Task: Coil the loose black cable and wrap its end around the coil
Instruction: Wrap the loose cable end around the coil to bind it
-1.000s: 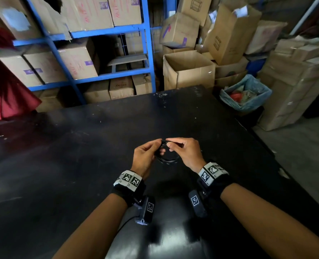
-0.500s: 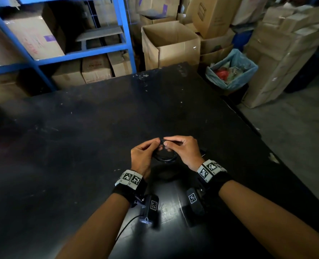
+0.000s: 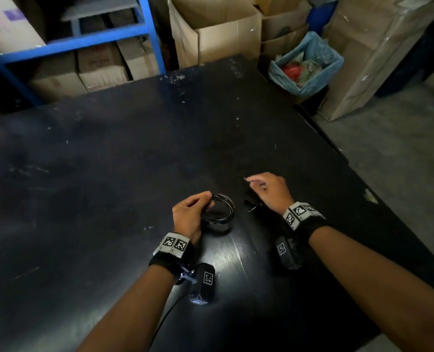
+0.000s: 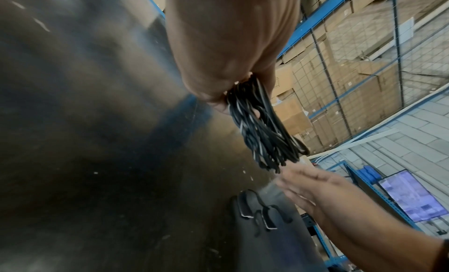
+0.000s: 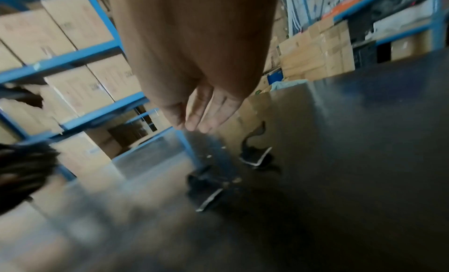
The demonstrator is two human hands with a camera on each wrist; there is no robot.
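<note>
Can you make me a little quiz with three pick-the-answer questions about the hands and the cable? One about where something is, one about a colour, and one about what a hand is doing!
1. Where is the coil?
A. In the left hand, over the table
B. In the bin
C. On the shelf

2. What colour is the shelf frame?
A. Red
B. Blue
C. Green

3. What is the right hand doing?
A. Gripping the coil
B. Pressing flat on a box
C. Open, off the coil

Answers:
1. A, the left wrist view shows fingers pinching the bundled loops.
2. B, its posts and bars are blue.
3. C, the right wrist view shows straight fingers holding nothing.
</note>
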